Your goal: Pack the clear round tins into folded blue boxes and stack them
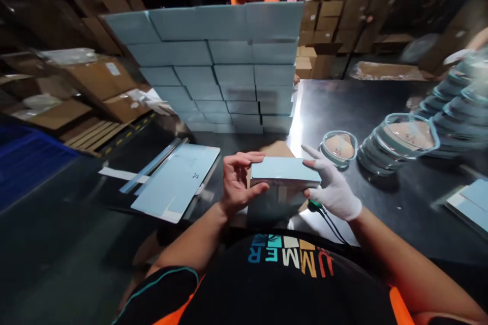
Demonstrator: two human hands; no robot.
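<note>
A light-blue cardboard box (pixel 285 168) is held level between my two hands, just above the table near my body. My bare left hand (pixel 242 179) grips its left end, thumb below and fingers on top. My right hand (pixel 331 187), in a white glove with bare fingertips, grips the right end. Behind the box lies a piece of brown cardboard (pixel 280 148), partly hidden. A small green object with black cords (pixel 315 206) lies beneath my right hand. Left of my left hand, flat light-blue box sheets (pixel 177 177) lie at the table's edge.
A tall wall of stacked light-blue boxes (pixel 232 78) stands ahead. Right of it, a lidded glass container (pixel 338 148) and stacked glass containers (pixel 396 142) stand on the dark table (pixel 328 106). Across the table is another person; a gloved hand (pixel 457 56) shows at far right.
</note>
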